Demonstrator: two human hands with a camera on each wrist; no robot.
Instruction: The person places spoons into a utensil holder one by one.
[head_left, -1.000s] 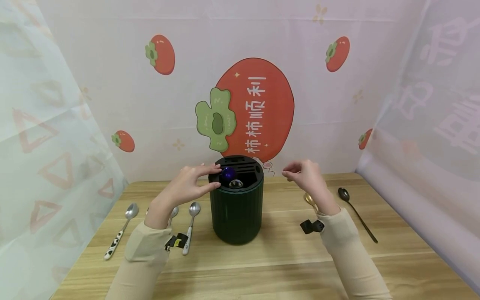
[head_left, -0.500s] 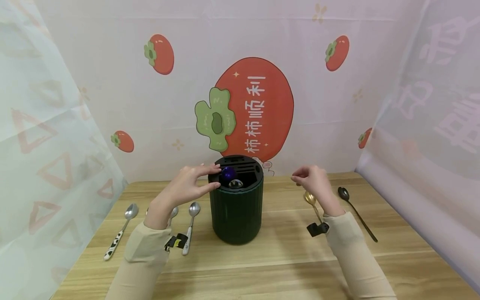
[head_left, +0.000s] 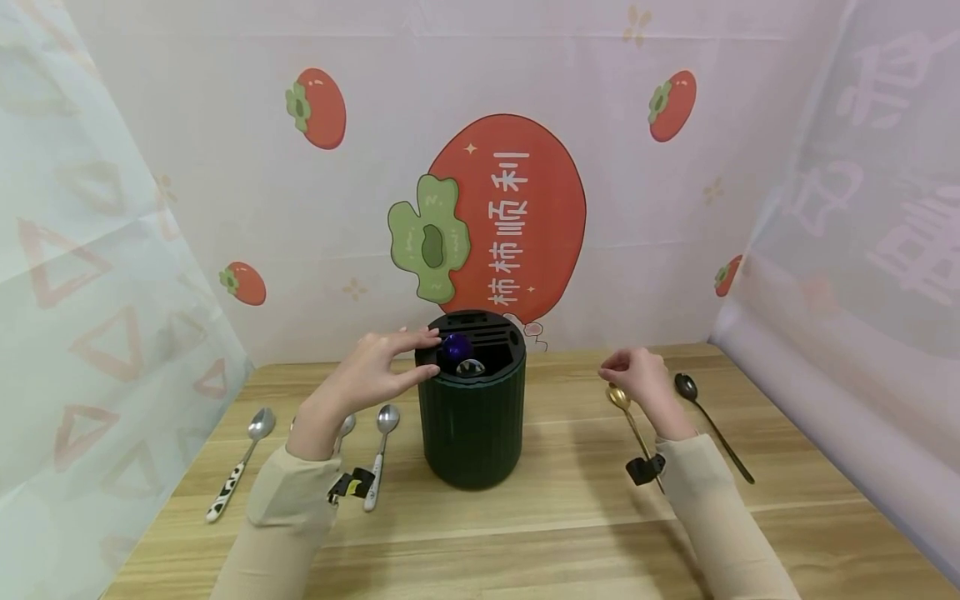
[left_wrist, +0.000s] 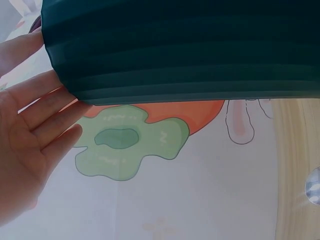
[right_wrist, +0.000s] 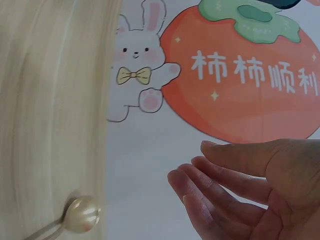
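Note:
A dark green ribbed utensil holder (head_left: 472, 433) with a black slotted top stands upright in the middle of the table. Inside its front opening show a shiny blue rounded head (head_left: 456, 347) and a silver spoon head (head_left: 470, 367). My left hand (head_left: 371, 371) touches the holder's left rim with thumb and fingertips; the left wrist view has its fingers fairly straight against the ribbed wall. Holding nothing, my right hand (head_left: 643, 379) hovers with loosely bent fingers just above the bowl of a gold spoon (head_left: 619, 397). That spoon lies on the table, its handle partly behind the wrist camera.
To the right lies a black spoon (head_left: 686, 386). Left of the holder are a silver spoon with a white handle (head_left: 387, 418), another partly behind the left wrist (head_left: 347, 425), and a spoon with a black-and-white patterned handle (head_left: 260, 423). A printed cloth (head_left: 615, 208) hangs behind.
My right hand has moved right and down, away from the holder to over the gold spoon, whose bowl and handle show more now. The left hand has stayed at the rim.

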